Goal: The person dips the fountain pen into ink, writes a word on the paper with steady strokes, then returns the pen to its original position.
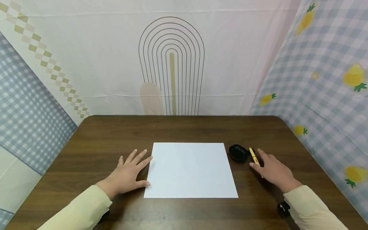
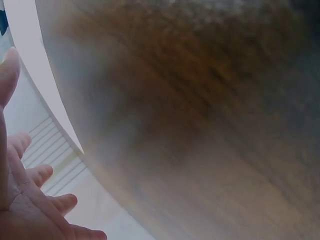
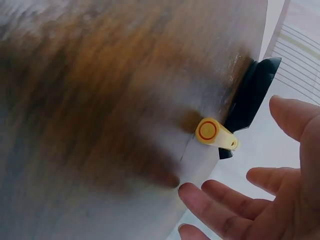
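Note:
A blank white sheet of paper (image 1: 191,171) lies on the brown wooden table (image 1: 189,214). My left hand (image 1: 126,174) is spread at the paper's left side, with its thumb and index fingertips at the edge; its fingers (image 2: 62,204) also show in the left wrist view. Over on the right, a slim yellow pen (image 1: 254,156) rests beside a small black oval dish (image 1: 238,153). My right hand (image 1: 276,172) reaches around the pen's near end, thumb on one side and fingers on the other. In the right wrist view, a gap separates those fingers (image 3: 225,202) from the pen's round end.
Behind the table hangs a white cloth (image 1: 106,57) with an arch pattern. Blue checked cloth (image 1: 325,105) with yellow fruit prints drapes along the right side, and another checked cloth (image 1: 28,95) is at the left.

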The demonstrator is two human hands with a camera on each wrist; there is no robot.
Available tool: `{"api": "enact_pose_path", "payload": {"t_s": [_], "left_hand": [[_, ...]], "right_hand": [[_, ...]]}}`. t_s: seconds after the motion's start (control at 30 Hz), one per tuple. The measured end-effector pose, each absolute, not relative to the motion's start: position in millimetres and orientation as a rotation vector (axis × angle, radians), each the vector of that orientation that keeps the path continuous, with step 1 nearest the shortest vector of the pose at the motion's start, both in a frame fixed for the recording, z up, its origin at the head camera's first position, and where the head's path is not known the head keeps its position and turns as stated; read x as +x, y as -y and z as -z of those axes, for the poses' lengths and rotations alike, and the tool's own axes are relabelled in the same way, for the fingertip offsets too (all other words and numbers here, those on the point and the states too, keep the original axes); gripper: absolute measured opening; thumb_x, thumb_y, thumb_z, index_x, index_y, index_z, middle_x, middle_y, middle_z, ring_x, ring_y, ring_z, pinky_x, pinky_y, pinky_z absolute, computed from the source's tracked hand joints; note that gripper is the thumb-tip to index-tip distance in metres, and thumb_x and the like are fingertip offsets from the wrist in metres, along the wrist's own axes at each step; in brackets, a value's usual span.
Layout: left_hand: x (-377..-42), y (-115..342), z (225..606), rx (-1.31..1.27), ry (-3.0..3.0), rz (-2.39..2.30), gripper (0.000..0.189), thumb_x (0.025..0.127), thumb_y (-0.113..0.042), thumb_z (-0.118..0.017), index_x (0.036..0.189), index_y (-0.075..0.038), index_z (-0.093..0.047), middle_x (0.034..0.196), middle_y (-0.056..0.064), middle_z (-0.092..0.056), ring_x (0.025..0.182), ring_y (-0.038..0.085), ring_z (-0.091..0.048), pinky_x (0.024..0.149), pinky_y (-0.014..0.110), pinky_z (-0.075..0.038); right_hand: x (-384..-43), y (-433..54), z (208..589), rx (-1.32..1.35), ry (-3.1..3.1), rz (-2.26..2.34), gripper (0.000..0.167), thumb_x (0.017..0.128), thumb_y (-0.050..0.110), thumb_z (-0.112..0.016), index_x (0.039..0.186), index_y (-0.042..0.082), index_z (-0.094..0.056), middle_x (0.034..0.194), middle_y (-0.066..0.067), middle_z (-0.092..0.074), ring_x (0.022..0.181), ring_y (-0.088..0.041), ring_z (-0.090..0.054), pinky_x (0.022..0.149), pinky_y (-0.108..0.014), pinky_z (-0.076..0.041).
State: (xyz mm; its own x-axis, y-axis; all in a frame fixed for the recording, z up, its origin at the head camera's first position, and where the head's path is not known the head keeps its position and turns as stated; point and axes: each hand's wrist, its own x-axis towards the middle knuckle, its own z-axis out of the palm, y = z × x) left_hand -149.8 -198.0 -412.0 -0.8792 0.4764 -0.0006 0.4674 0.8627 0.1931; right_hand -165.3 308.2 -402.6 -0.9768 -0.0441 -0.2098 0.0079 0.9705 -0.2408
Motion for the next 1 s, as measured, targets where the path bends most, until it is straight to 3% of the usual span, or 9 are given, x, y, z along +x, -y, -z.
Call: {"api": "enact_pose_path", "payload": {"t_s": [0.23,0.5,0.73,1.0], "left_hand": [[-148.7,194.5,413.0,0.794,-2.933,-0.271,0.085,0.081,-0.057,-0.068,0.151,-0.023,-0.035,0.159,0.010,-0.023,0.143,0.043,-0.019,0.096,0.079,-0.019],[-145.6,191.7,412.8,0.820,-2.909,-0.241,0.084,0.081,-0.058,-0.068,0.150,-0.023,-0.037,0.157,0.010,-0.027,0.143,0.044,-0.020,0.095,0.079,-0.021],[-144.2,188.2,410.1,0.828,-2.879,-0.258,0.084,0.080,-0.057,-0.069,0.150,-0.022,-0.038,0.157,0.010,-0.028,0.143,0.042,-0.020,0.096,0.078,-0.022],[-144.9,187.8,409.3,0.830,-2.840,-0.264,0.083,0.081,-0.057,-0.069,0.150,-0.022,-0.039,0.156,0.011,-0.029,0.143,0.042,-0.021,0.097,0.077,-0.022]], "right_hand": [[-167.6,-307.0,401.1,-0.003,-2.898,0.376,0.089,0.094,0.057,-0.051,0.147,-0.009,-0.025,0.131,-0.045,-0.038,0.095,-0.043,-0.059,0.074,-0.057,-0.048],[-168.9,-306.3,402.0,-0.012,-2.905,0.408,0.079,0.094,0.044,-0.059,0.144,-0.011,-0.032,0.130,-0.041,-0.046,0.107,-0.049,-0.055,0.077,-0.057,-0.048],[-169.6,-308.7,402.3,-0.002,-2.892,0.470,0.071,0.093,0.035,-0.062,0.139,-0.012,-0.038,0.117,-0.034,-0.057,0.088,-0.033,-0.060,0.072,-0.050,-0.049],[-167.2,-311.0,400.8,0.034,-2.877,0.538,0.063,0.093,0.030,-0.063,0.133,-0.014,-0.044,0.099,-0.023,-0.064,0.076,-0.023,-0.059,0.064,-0.041,-0.048]]}}
